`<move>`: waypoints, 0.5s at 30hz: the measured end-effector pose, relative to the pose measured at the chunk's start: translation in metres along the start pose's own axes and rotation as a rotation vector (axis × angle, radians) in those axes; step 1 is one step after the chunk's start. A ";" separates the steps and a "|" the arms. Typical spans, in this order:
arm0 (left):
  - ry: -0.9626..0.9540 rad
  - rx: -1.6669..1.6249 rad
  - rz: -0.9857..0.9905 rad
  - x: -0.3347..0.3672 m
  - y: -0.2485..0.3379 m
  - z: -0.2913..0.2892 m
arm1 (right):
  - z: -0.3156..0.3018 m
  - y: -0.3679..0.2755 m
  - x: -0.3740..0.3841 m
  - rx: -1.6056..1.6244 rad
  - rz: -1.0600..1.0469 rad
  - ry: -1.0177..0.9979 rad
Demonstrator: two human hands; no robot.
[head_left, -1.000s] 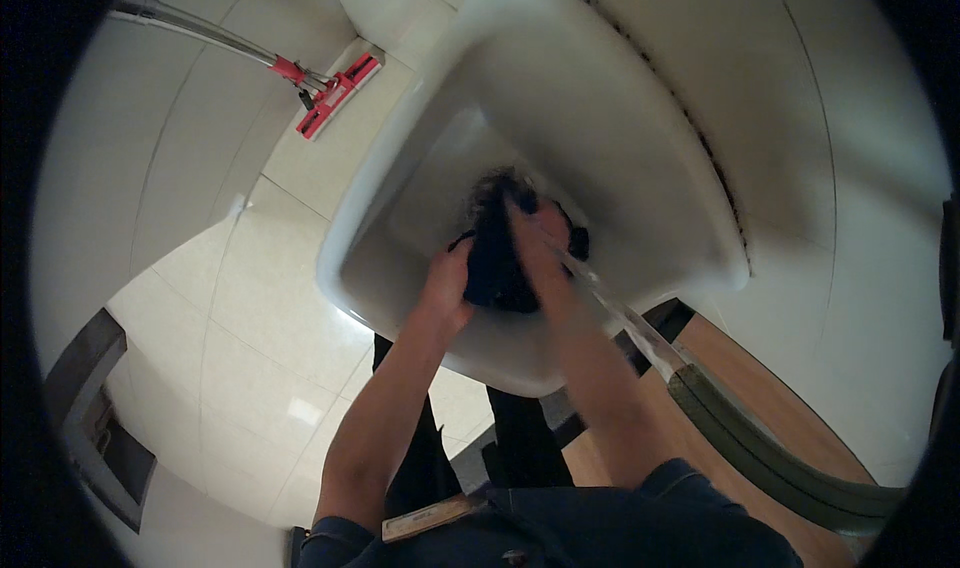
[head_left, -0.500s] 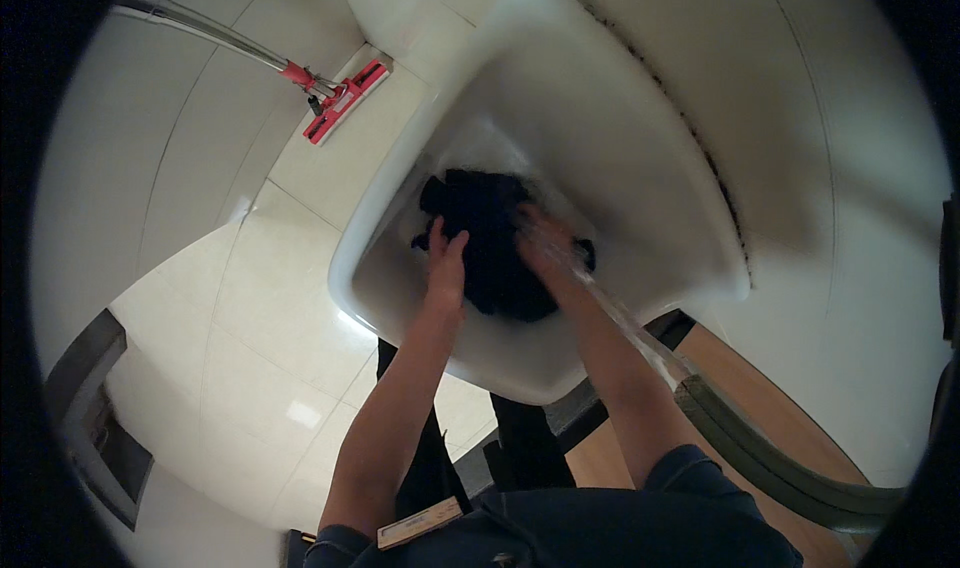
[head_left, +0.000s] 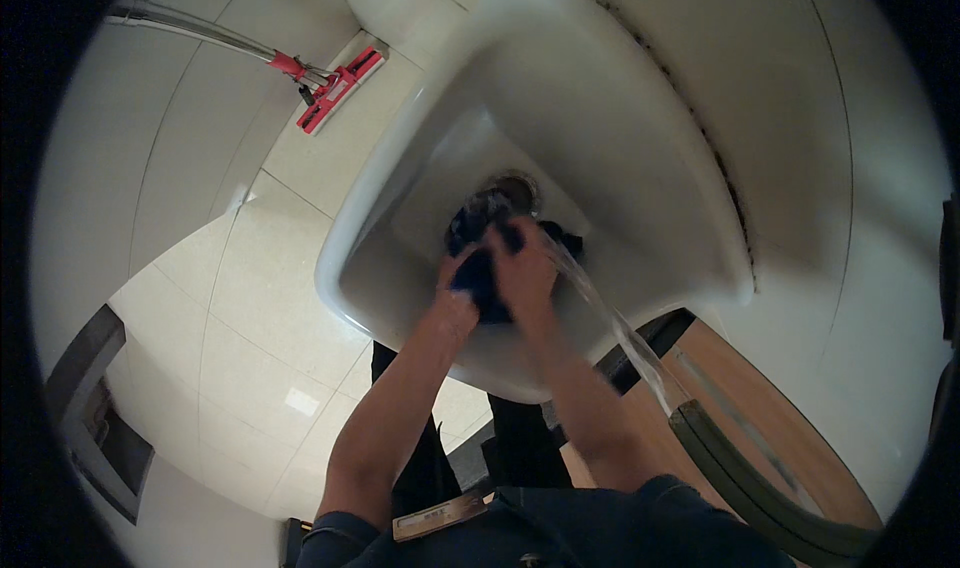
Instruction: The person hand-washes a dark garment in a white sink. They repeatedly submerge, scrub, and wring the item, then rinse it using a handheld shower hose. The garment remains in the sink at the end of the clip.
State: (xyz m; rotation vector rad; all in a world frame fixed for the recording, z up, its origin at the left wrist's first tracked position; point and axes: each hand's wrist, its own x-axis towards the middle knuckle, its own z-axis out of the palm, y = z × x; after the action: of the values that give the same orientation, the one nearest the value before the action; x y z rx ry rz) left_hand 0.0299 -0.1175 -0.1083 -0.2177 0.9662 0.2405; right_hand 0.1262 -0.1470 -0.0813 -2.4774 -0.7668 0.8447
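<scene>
Shirt [head_left: 600, 528]: dark blue, with a pale rectangular tag [head_left: 440, 518] on its front.
Hose [head_left: 745, 488]: thick, dull green, at lower right; clear water [head_left: 622, 336] streams from its end toward the right hand.
Right hand [head_left: 525, 266]: on top of the bunched cloth, fingers bent and slightly apart; blur hides whether they clamp it.
Left hand [head_left: 457, 303]: against the cloth's left side; cannot tell how tightly its fingers close.
Cloth [head_left: 487, 276]: dark blue, wet, crumpled low in the basin, just beside the drain [head_left: 516, 188].
Basin [head_left: 329, 273]: white, deep, around both hands.
Mop [head_left: 340, 90]: red head on pale floor tiles [head_left: 265, 268], beyond the basin.
</scene>
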 end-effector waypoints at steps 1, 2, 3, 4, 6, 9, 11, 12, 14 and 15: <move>0.203 0.133 0.040 -0.014 -0.002 0.023 | -0.004 0.020 0.018 -0.099 0.051 0.000; 0.370 0.427 0.169 -0.016 -0.003 0.028 | -0.001 0.038 0.017 0.045 -0.057 -0.075; 0.303 0.686 0.249 -0.013 0.003 0.021 | -0.001 0.064 0.007 0.185 -0.157 -0.156; 0.240 0.939 0.314 -0.016 0.012 0.004 | -0.009 0.081 -0.001 0.325 -0.245 -0.250; 0.200 1.291 0.413 -0.028 0.030 -0.011 | -0.047 0.086 0.006 0.523 0.203 -0.474; 0.249 1.510 0.574 -0.050 0.056 0.014 | -0.049 0.086 0.027 0.118 -0.021 -0.402; 0.206 1.558 0.752 -0.059 0.068 0.021 | -0.029 0.088 0.028 -0.271 -0.250 -0.310; 0.193 1.661 0.842 -0.061 0.072 0.021 | -0.013 0.091 0.027 -0.411 -0.260 -0.321; 0.192 1.858 1.023 -0.068 0.076 0.015 | -0.001 0.100 0.029 -0.270 -0.053 -0.316; 0.160 1.959 0.945 -0.071 0.077 0.014 | -0.009 0.109 0.032 0.008 0.169 -0.283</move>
State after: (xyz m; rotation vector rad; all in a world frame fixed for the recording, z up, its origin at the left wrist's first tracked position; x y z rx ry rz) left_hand -0.0208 -0.0476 -0.0480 2.0566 1.0121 0.0342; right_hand 0.1929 -0.2127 -0.1462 -2.4715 -0.6470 1.2772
